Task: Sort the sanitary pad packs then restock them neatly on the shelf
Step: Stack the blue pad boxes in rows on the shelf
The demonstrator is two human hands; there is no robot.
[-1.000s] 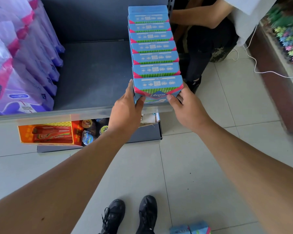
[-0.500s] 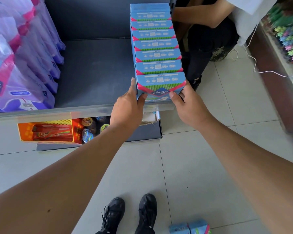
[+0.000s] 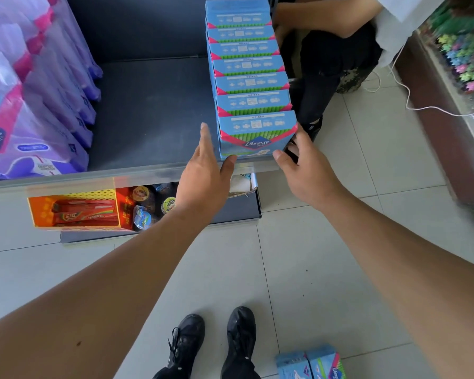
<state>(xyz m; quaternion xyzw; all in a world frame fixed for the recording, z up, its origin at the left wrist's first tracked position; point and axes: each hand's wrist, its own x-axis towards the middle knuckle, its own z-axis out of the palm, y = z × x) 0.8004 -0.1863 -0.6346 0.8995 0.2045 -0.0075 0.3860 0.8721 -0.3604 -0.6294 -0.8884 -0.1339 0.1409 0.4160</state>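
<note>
On the shelf point(image 3: 148, 110) stand eight blue packs point(image 3: 251, 83) — two more point(image 3: 311, 362) on the floor — both hands point(image 3: 203, 173) point(image 3: 304, 165) open.

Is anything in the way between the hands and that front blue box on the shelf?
Nothing visible is. The left hand and right hand sit on either side of the front blue box, fingers loose, right beside it. That box already stands at the shelf edge, heading its row.
</note>
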